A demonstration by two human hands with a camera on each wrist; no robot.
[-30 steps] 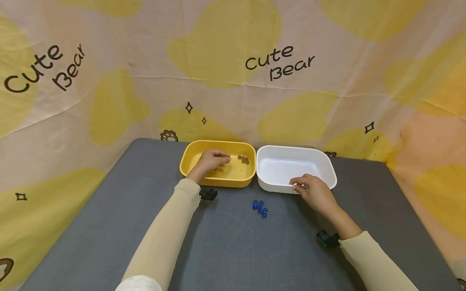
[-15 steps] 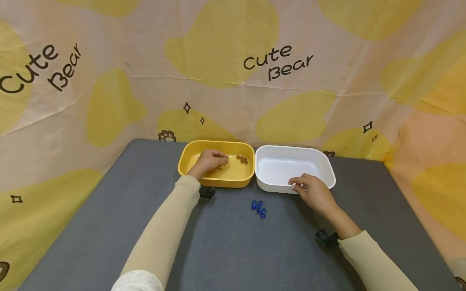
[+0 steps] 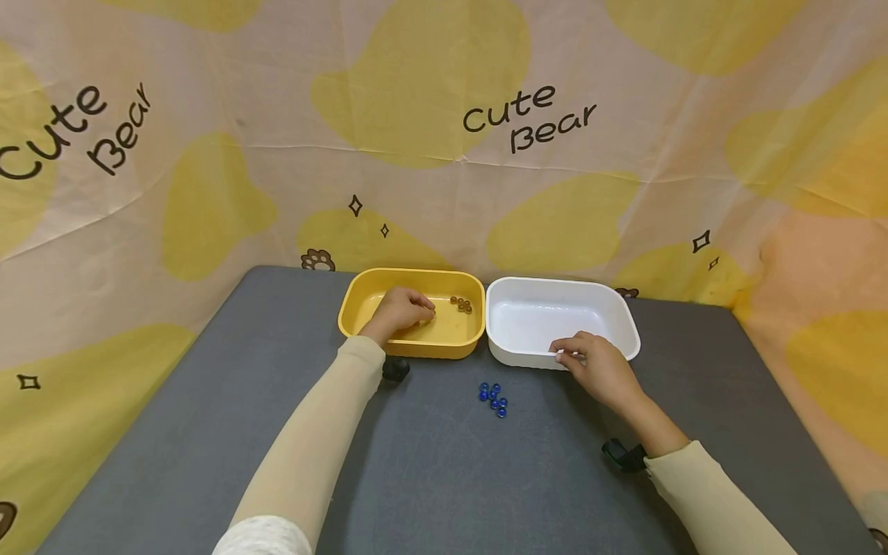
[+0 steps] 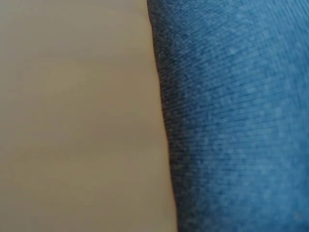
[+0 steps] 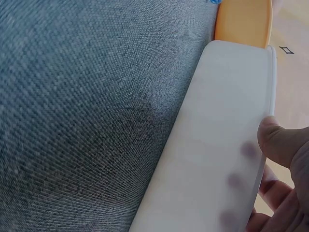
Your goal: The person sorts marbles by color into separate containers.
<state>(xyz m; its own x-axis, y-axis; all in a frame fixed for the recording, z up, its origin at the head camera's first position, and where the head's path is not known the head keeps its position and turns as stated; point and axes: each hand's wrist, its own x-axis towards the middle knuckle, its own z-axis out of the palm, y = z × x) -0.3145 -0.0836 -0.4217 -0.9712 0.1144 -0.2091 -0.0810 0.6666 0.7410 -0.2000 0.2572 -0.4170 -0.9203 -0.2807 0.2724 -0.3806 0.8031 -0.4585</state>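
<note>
In the head view, my left hand [image 3: 404, 311] reaches over the near rim into the yellow tray [image 3: 444, 348]. Its thumb and fingertips pinch a small brown marble [image 3: 433, 312], mostly covered by the fingers. More brown marbles [image 3: 461, 305] lie grouped in the tray's right part. My right hand [image 3: 602, 368] grips the near rim of the white tray [image 3: 509, 357]. From the right wrist, the thumb [image 5: 277, 142] presses the tray's outer wall, and the other fingertips show as dark spots through it. A blurred tan surface and the cloth fill the left wrist view.
Several blue marbles [image 3: 493, 398] lie loose on the grey table [image 3: 444, 478], in front of the trays. Both trays stand side by side, close to the patterned curtain [image 3: 416, 193] at the back.
My left hand has dipped slightly lower inside the yellow tray with its fingertips together. The right hand keeps its hold on the white tray, and the view has shifted a little.
</note>
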